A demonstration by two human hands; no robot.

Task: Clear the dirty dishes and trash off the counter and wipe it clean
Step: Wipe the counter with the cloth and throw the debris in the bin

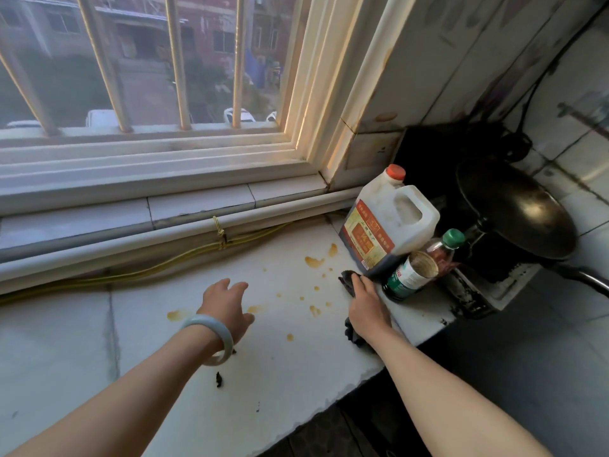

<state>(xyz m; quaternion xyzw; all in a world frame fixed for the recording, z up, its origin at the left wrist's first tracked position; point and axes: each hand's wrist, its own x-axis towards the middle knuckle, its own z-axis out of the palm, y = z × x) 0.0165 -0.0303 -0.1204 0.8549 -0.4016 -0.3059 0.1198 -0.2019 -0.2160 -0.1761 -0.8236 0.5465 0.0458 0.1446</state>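
Note:
The white counter (158,331) carries several yellow-brown spills (314,261) and a few dark crumbs (218,380). My right hand (367,303) presses flat on a dark cloth (347,279) on the counter, just left of the bottles. The cloth shows in front of my fingertips and under my wrist. My left hand (227,308), a pale bangle on its wrist, hovers over the middle of the counter with fingers spread and nothing in it.
A big white jug with a red cap (389,222), a green-labelled bottle (410,275) and a green-capped bottle (445,249) stand at the counter's right end. A black wok (517,209) sits on the stove beyond. A yellow hose (148,268) runs under the window sill.

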